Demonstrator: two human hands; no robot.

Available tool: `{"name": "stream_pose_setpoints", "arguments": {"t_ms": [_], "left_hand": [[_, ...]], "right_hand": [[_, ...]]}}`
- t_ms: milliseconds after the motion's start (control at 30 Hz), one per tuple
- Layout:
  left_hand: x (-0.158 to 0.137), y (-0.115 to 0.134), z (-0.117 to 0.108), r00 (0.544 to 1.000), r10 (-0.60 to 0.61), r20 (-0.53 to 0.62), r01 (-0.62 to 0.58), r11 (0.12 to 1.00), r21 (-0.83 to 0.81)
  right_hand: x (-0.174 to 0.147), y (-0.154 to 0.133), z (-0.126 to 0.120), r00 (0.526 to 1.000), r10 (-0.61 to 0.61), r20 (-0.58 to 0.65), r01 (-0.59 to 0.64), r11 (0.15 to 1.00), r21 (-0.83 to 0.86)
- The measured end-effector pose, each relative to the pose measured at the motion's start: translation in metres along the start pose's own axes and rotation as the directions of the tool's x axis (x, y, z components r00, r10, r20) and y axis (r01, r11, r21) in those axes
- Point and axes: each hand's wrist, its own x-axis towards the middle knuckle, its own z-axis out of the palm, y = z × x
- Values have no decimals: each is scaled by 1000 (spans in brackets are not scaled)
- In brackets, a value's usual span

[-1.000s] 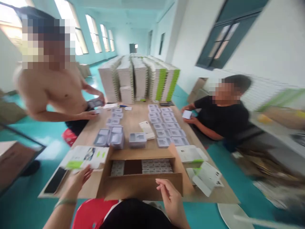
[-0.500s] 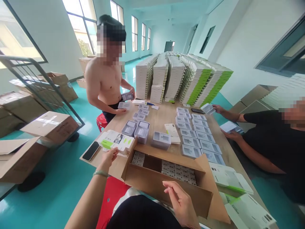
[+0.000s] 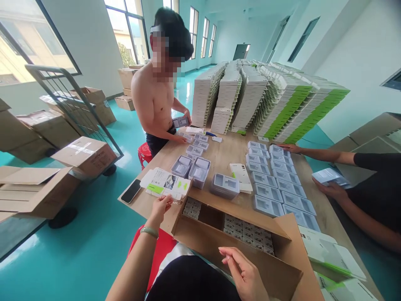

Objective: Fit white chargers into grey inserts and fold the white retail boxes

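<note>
My left hand [image 3: 160, 207] is at the near edge of a stack of flat white-and-green printed cartons [image 3: 164, 184], its fingers pinched on the edge of the top carton. My right hand [image 3: 240, 268] hovers in front of an open cardboard box [image 3: 238, 246], thumb and fingers closed together with nothing visible in them. Inside that box stand rows of small white printed boxes [image 3: 247, 232], with a gap toward the left. Behind it are stacked clear plastic trays [image 3: 224, 186] and deeper nested trays [image 3: 199, 171].
A phone [image 3: 130, 191] lies at the table's left corner. Rows of plastic trays [image 3: 267, 193] line the right side, near a co-worker's hand [image 3: 291, 148]. Tall carton stacks [image 3: 230, 100] stand at the back. Another co-worker [image 3: 159, 96] holds trays at left. Folded cartons [image 3: 332, 253] lie right.
The whole view has shifted, so things sit further right. The right co-worker's far hand has lowered a tray onto the row. The left co-worker's tray is lower, at the table. My hands barely moved.
</note>
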Motion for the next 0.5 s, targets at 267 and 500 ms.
{"name": "stream_pose_setpoints", "arguments": {"t_ms": [267, 500], "left_hand": [[26, 34, -21, 987, -36, -157, 33, 999, -24], [44, 61, -14, 984, -13, -177, 6, 999, -40]], "right_hand": [[7, 3, 7, 999, -41, 34, 43, 998, -51], [9, 5, 12, 998, -60, 11, 60, 994, -88]]}}
